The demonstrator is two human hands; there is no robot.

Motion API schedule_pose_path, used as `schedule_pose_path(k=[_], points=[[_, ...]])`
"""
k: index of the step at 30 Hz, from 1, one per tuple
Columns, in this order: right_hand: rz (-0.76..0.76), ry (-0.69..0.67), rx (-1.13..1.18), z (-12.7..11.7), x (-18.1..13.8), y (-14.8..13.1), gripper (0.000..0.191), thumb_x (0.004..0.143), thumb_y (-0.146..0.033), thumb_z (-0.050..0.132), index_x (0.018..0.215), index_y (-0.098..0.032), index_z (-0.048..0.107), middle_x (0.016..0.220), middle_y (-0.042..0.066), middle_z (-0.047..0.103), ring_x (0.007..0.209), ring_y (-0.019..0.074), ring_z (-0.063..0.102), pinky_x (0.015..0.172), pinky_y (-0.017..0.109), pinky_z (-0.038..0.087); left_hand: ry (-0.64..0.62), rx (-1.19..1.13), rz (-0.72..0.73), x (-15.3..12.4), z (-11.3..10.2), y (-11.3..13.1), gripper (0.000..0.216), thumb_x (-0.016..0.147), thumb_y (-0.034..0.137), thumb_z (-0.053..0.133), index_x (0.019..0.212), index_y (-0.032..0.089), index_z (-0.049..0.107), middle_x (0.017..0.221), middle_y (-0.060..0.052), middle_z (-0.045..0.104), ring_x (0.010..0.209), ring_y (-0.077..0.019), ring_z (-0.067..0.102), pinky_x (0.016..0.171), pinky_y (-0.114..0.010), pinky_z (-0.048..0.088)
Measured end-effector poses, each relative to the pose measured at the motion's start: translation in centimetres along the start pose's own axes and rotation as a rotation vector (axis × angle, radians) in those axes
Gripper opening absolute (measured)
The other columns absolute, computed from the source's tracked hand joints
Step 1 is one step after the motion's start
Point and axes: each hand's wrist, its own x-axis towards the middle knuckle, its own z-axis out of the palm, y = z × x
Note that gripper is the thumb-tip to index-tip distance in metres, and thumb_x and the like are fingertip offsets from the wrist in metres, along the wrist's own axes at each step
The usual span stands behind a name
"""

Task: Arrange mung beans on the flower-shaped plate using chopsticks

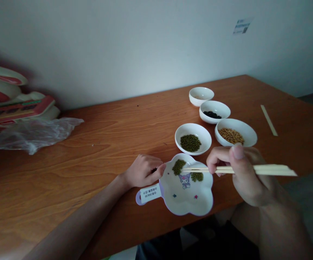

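Observation:
My right hand (243, 173) is closed around a pair of wooden chopsticks (270, 169). The chopstick tips reach left into a white flower-shaped plate (202, 200) with a lilac rim and handle, near two small heaps of green beans: a left heap (178, 167) and a right heap (197, 176). My left hand (145, 171) rests on the table with its thumb and fingers gripping the plate's left rim, just above the labelled handle (149, 194). A cartoon figure is printed in the plate's middle. Whether a bean sits between the tips is too small to tell.
Beyond the plate stand white bowls: one of green beans (190, 143), one of yellow beans (231, 135), one of black beans (212, 115) and a farther bowl (201, 96). A paper chopstick sleeve (269, 120) lies right. A plastic bag (37, 133) lies left, beside a toy (18, 104).

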Motion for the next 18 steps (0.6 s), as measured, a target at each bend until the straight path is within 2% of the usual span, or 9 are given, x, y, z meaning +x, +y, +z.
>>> schedule_pose_path(k=[5, 18], points=[[0.002, 0.003, -0.064, 0.39, 0.57, -0.05, 0.066, 0.104, -0.057, 0.017, 0.069, -0.021, 0.059, 0.062, 0.002, 0.057, 0.061, 0.0154, 0.053, 0.059, 0.033, 0.035, 0.002, 0.017, 0.004, -0.02, 0.02, -0.01, 0.041, 0.105, 0.028, 0.034, 0.069, 0.017, 0.051, 0.067, -0.001, 0.056, 0.061, -0.0114, 0.050, 0.061, -0.026, 0.037], [0.001, 0.013, -0.051, 0.76, 0.65, 0.31, 0.062, 0.105, -0.054, 0.021, 0.071, -0.020, 0.060, 0.064, 0.002, 0.059, 0.062, 0.0150, 0.054, 0.061, 0.032, 0.038, -0.016, 0.024, -0.020, -0.11, 0.08, -0.13, 0.039, 0.104, 0.028, 0.036, 0.070, 0.017, 0.049, 0.067, -0.001, 0.057, 0.061, -0.0115, 0.050, 0.062, -0.026, 0.037]])
